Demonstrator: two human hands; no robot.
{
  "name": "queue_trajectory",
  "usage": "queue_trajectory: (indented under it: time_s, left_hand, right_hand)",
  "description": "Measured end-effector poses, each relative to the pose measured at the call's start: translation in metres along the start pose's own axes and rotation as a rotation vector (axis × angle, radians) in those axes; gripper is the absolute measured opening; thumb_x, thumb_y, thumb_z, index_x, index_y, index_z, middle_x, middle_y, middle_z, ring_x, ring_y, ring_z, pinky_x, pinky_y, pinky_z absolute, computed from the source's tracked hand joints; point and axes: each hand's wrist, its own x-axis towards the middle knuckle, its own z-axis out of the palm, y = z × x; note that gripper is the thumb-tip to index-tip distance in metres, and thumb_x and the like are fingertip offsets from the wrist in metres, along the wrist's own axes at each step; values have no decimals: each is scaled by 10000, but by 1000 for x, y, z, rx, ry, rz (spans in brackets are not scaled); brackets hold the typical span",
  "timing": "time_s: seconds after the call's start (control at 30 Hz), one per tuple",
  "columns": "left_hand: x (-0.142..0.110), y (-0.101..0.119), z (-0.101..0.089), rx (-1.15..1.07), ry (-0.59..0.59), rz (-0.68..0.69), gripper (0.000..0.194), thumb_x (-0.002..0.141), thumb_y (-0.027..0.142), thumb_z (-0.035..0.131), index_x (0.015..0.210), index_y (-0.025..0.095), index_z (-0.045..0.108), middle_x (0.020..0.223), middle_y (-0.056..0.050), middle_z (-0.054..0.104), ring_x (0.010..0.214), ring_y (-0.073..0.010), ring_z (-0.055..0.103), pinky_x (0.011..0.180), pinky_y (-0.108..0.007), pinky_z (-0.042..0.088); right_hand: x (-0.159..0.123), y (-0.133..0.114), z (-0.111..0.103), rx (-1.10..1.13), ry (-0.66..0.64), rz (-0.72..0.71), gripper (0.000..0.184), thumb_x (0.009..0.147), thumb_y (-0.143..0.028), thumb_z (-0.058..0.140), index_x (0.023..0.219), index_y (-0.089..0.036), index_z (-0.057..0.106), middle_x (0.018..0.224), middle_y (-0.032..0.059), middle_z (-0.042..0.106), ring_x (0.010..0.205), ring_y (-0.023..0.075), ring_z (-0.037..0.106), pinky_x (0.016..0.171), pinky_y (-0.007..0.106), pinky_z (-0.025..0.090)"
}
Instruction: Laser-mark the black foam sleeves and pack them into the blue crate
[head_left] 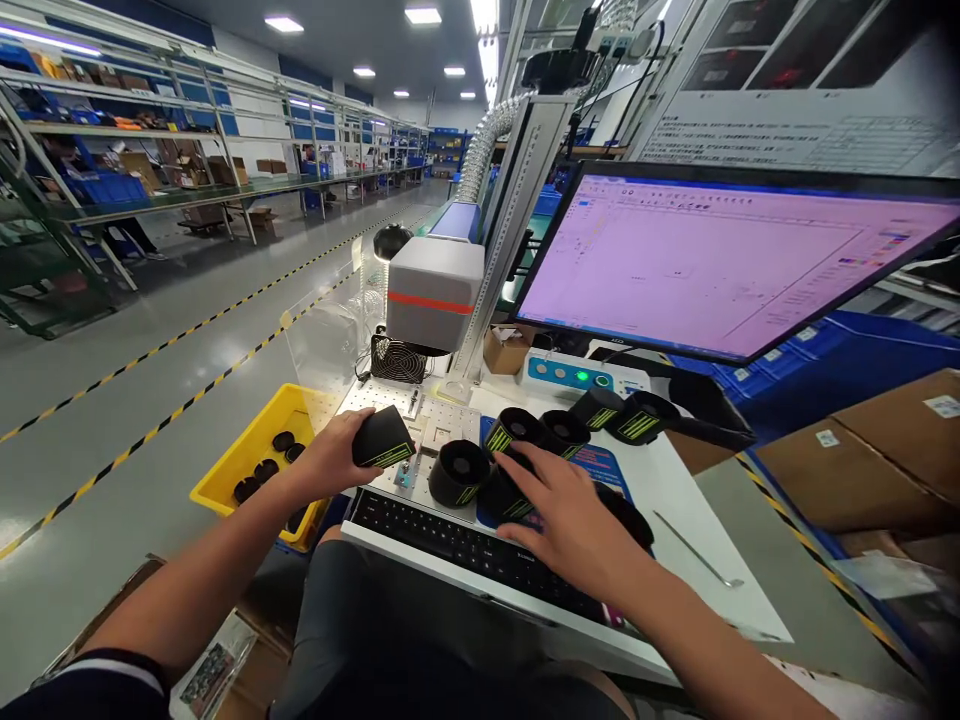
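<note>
My left hand (339,452) is closed around a black cylindrical housing (382,438) with yellow-green markings, held over the left part of the white worktable (705,500). Over a group of similar black housings, my right hand (566,510) has its fingers spread. Its fingertips reach over a dark housing (501,495) that they partly hide; whether they touch it I cannot tell. An open-topped black housing (459,474) stands just left of those fingers. Several more, such as the housing (641,418) at the back right, stand or lie on a blue mat (611,465).
A yellow bin (225,490) with several black round parts stands at the left. A black keyboard (450,540) runs along the table's front. Behind are a grey machine head (435,290), a fan (399,360) and a monitor (720,270). A thin metal tool (697,552) lies at the right.
</note>
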Motion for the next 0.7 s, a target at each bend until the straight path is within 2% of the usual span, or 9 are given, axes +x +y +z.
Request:
queue_trajectory:
  time_s: [0.1, 0.17, 0.2, 0.27, 0.33, 0.4, 0.5, 0.57, 0.7]
  left_hand:
    - [-9, -8, -7, 2, -1, -63, 807, 719, 392, 769, 1434, 188, 454, 1342, -148, 616, 1210, -338, 599, 1044, -497, 490]
    - [-16, -14, -13, 6, -14, -101, 804, 732, 420, 762, 1437, 193, 449, 1329, -150, 624, 1196, -342, 609, 1026, -508, 501]
    - [-18, -16, -17, 5, -27, -113, 802, 739, 428, 759, 1439, 193, 446, 1329, -152, 623, 1196, -342, 610, 1022, -510, 504]
    - [-22, -20, -23, 2, -48, -127, 800, 739, 431, 761, 1435, 186, 450, 1340, -156, 615, 1204, -340, 606, 1026, -510, 501]
    - [-21, -22, -27, 11, -64, -132, 795, 736, 427, 761, 1428, 176, 460, 1345, -159, 612, 1210, -339, 603, 1029, -507, 498]
    - [-17, -22, -27, 28, -68, -132, 799, 733, 427, 759, 1429, 170, 461, 1344, -158, 614, 1207, -337, 605, 1024, -502, 499]
    - [-4, -20, -25, 41, -64, -126, 802, 729, 434, 758, 1429, 177, 462, 1345, -147, 615, 1209, -331, 602, 1022, -489, 498]
    - [8, -19, -21, 44, -56, -107, 798, 723, 441, 763, 1415, 169, 473, 1330, -144, 621, 1208, -328, 597, 1018, -479, 497]
    - [37, -15, -13, 91, -71, -8, 777, 701, 415, 785, 1375, 153, 502, 1268, -145, 638, 1156, -318, 602, 999, -466, 494]
  right_hand:
    - [43, -23, 9, -86, -202, -34, 1063, 699, -337, 880, 1582, -270, 292, 1651, 215, 265, 1504, 454, 259, 1143, 628, 305]
    - [67, -33, 15, -128, -336, -19, 1181, 636, -293, 916, 1601, -280, 235, 1671, 223, 208, 1510, 481, 221, 1151, 644, 268]
    - [76, -35, 17, -143, -386, -13, 1186, 632, -256, 912, 1604, -269, 232, 1665, 235, 215, 1494, 490, 255, 1146, 642, 269]
    - [90, -37, 21, -152, -431, -7, 1065, 678, -162, 851, 1585, -217, 296, 1592, 266, 348, 1399, 477, 420, 1108, 616, 327]
    - [96, -37, 23, -133, -419, -5, 892, 712, -103, 784, 1522, -165, 416, 1417, 267, 533, 1245, 441, 557, 1034, 578, 401]
    - [98, -35, 23, -99, -395, -5, 793, 708, -118, 781, 1450, -151, 504, 1264, 237, 617, 1154, 419, 592, 980, 546, 433]
    - [91, -33, 13, -43, -341, -4, 785, 711, -205, 809, 1435, -167, 508, 1262, 208, 603, 1173, 400, 563, 984, 515, 428]
    - [78, -30, -2, 13, -275, 15, 787, 743, -283, 795, 1454, -177, 474, 1304, 191, 579, 1195, 379, 548, 1003, 506, 426]
    - [30, -5, -48, 264, 9, 124, 789, 721, -405, 798, 1420, -213, 486, 1341, 140, 573, 1198, 336, 572, 1032, 464, 460]
